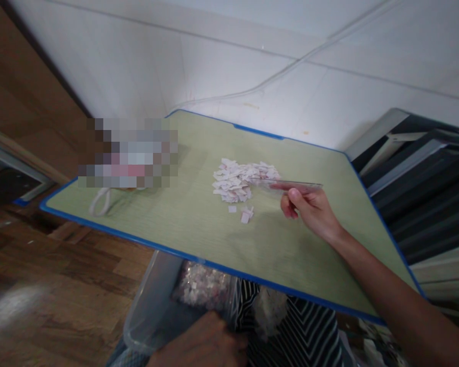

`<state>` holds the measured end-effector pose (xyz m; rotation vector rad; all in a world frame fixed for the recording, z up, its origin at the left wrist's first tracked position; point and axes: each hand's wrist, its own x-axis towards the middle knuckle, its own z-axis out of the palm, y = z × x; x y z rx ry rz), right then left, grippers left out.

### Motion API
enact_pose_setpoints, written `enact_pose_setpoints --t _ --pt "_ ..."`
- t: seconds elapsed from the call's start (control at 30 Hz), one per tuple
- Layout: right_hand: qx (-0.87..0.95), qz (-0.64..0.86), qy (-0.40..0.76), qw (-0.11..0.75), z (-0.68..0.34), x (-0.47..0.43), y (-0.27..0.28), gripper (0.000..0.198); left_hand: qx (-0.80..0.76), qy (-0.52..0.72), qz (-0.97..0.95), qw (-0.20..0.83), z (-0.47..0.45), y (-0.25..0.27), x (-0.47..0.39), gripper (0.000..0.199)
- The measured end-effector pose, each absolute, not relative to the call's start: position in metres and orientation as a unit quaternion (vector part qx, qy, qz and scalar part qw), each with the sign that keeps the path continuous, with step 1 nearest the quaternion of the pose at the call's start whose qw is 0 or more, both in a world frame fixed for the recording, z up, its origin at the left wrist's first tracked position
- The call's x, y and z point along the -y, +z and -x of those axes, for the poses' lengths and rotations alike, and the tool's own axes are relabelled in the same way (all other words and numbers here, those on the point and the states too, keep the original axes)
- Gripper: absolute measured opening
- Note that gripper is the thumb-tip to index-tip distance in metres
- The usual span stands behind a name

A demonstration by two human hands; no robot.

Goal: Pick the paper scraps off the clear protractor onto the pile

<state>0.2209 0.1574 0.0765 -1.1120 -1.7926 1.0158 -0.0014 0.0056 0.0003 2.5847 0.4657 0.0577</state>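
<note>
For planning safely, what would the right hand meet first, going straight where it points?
Probably the pile of white pieces; the held plastic appears to overlap it, though depth is unclear.

Pixelation is masking an object (132, 158) on the table (199, 224). The bottom edge is cropping the blurred left hand (204, 341); the table is partly concealing the plastic bin (141, 308).
</note>
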Motion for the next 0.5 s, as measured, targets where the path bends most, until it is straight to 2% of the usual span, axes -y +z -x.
enact_pose_setpoints --t 0.17,0.27,0.5 --pt "0.785 0.415 0.299 0.349 -0.219 -0.149 0.086 0.033 -0.165 0.014 -0.953 0.252 0.002 -0.001 -0.006 0.018" --pt "0.81 0.38 0.26 0.362 -0.216 -0.145 0.088 0.027 -0.165 0.02 -0.952 0.256 0.002 -0.002 -0.005 0.019" --pt "0.768 0.375 0.377 0.357 -0.205 -0.134 0.075 0.01 -0.16 0.009 -0.959 0.235 0.001 0.001 -0.006 0.02"
